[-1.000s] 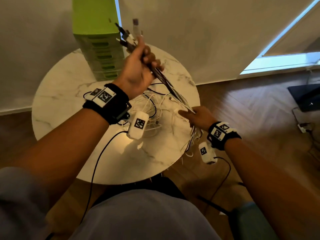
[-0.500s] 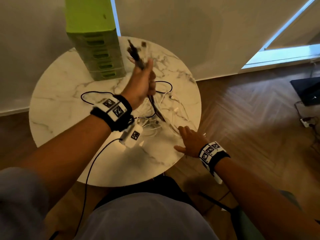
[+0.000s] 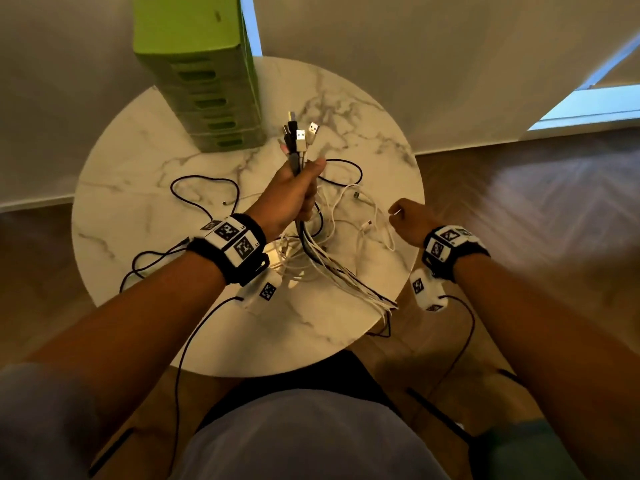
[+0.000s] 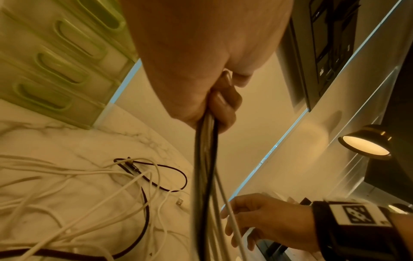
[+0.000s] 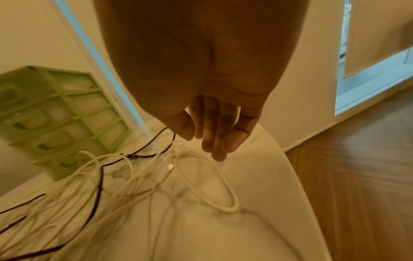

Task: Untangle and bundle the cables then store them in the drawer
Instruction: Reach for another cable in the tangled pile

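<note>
My left hand [image 3: 292, 194] grips a bundle of black and white cables [image 3: 300, 142] upright above the middle of the marble table [image 3: 138, 209]. Their USB plugs stick up past the thumb. In the left wrist view the bundle [image 4: 204, 159] hangs down from the fist [image 4: 201, 79]. Its tails [image 3: 353, 282] trail over the table's front right edge. More white cables [image 3: 346, 216] and a black one [image 3: 204, 188] lie tangled on the table. My right hand [image 3: 408, 220] hovers over the right rim with relaxed fingers [image 5: 214, 137], holding nothing. The green drawer unit [image 3: 207, 81] stands at the back with all drawers closed.
The table is small and round, with wooden floor [image 3: 519, 220] on every side and a wall close behind the drawer unit. Black sensor leads run from both wrist straps down past the table's front edge. A lit lamp [image 4: 366, 146] shows in the left wrist view.
My left hand has brought the bundle down and nearer to me, with the plugs upright. My right hand left the cables, touched the table's front edge, then rose over the right rim.
</note>
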